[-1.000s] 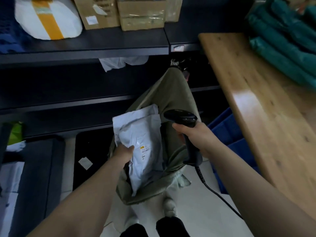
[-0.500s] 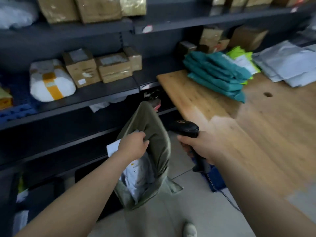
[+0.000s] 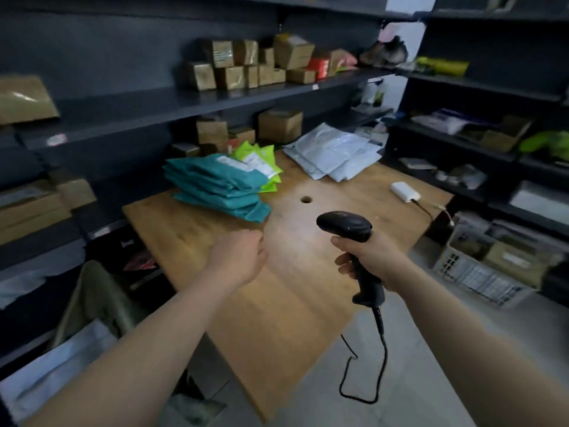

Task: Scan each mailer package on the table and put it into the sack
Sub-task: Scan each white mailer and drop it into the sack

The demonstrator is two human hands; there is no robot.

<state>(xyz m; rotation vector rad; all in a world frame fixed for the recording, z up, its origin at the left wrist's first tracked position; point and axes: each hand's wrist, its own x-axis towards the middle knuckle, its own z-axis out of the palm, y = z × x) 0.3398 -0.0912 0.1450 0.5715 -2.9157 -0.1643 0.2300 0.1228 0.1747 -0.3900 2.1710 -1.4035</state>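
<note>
Dark metal shelving rings a small storeroom with a wooden table [image 3: 286, 318] in the middle. Nearest, at the lower left beside the table, an olive sack [image 3: 92, 291] stands open, and a white mailer [image 3: 61, 365] shows blurred in its mouth. Over the table's near half the left hand [image 3: 240, 260] hovers with fingers loosely bent, holding nothing. To its right, the right hand [image 3: 369, 260] is wrapped round the grip of a black barcode scanner [image 3: 345, 224], whose head points away from the person; its cable [image 3: 385, 359] hangs down and loops above the pale floor. Just beyond the left hand lies a stack of teal mailers [image 3: 215, 186], with a round hole [image 3: 306, 199] in the tabletop to its right. Behind the teal stack and touching it are bright green mailers [image 3: 261, 161]. A spread pile of white mailers [image 3: 332, 152] covers the far corner, and a small white device [image 3: 405, 191] sits near the right edge. Cardboard boxes [image 3: 246, 66] crowd the shelves behind, and a white plastic crate [image 3: 480, 272] stands on the floor at the right.
</note>
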